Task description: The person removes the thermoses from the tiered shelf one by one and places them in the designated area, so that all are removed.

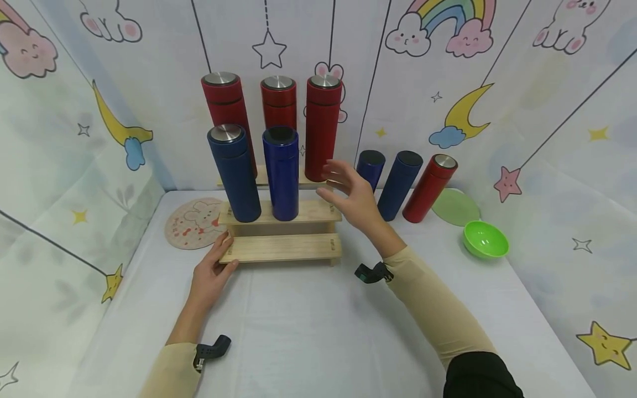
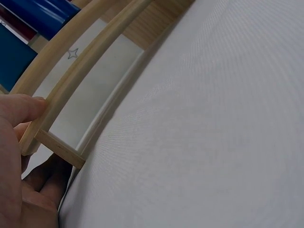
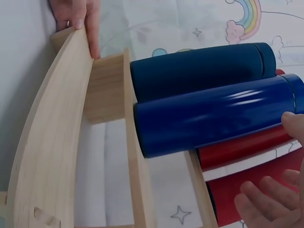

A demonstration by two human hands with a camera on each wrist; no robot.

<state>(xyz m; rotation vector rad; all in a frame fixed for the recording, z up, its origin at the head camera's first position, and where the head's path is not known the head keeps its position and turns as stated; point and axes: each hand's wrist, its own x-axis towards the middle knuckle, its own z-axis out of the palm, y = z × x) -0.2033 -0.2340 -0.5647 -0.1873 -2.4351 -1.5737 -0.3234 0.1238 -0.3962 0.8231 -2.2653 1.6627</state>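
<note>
Bracing the wooden stepped rack at its lowest corner, we are gripping it with our left hand so it sits steady, while our right hand is hovering open beside the blue flask on the middle step.

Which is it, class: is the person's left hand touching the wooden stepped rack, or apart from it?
Touching. In the left wrist view, the left hand grips the wooden stepped rack at its corner.
</note>
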